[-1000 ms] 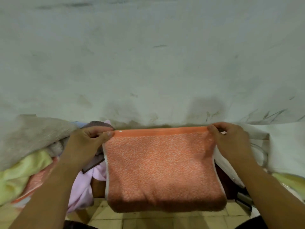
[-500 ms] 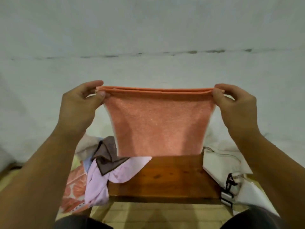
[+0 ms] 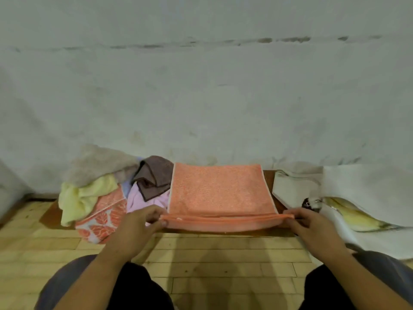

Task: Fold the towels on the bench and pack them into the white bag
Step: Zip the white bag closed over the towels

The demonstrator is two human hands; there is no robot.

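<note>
So the orange towel (image 3: 219,191) is lying flat on the wooden bench (image 3: 268,179), folded over, with its doubled near edge hanging a bit over the front. The left hand (image 3: 140,224) pinches the near left corner and the right hand (image 3: 312,227) pinches the near right one, so the towel sits right between them. A messy pile of towels (image 3: 93,189) butts up against its left side, and the white bag (image 3: 368,189) is just to the right.

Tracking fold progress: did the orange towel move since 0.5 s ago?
Yes. The orange towel came down: it hung above the bench then, and now lies flat on it, near edge pinched by the left hand and right hand.
</note>
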